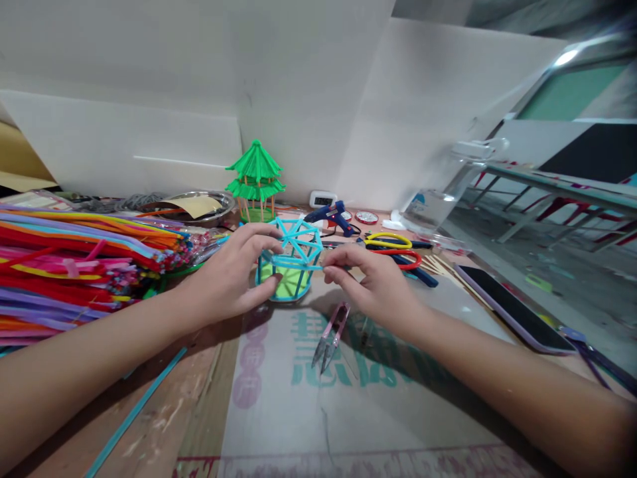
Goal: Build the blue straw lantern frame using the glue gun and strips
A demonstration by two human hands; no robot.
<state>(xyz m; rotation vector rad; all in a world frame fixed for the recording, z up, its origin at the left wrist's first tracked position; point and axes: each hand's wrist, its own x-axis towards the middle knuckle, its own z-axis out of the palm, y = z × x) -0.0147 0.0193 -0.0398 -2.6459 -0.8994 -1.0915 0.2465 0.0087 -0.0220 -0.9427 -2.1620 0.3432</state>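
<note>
Near the middle stands a small blue frame [298,240] of pipe cleaners, with a spoked top, upright posts and a yellow-green base [286,282]. My left hand [233,272] is closed round its left side, fingers at the upper rim and thumb lower down. At the right side, my right hand [365,275] pinches the end of a blue pipe cleaner [314,267] that runs along the frame's upper edge. Pink-handled thread snips [332,335] lie just in front, points toward me. Behind the frame stands a green tiered pagoda model [256,179].
Bundles of coloured pipe cleaners [74,272] fill the left side. A blue glue gun [334,216], a small digital clock [322,199], pliers with yellow handles [391,240] and a metal dish [199,204] are behind. A phone [512,307] lies at right; a loose blue strip [137,411] lies front left.
</note>
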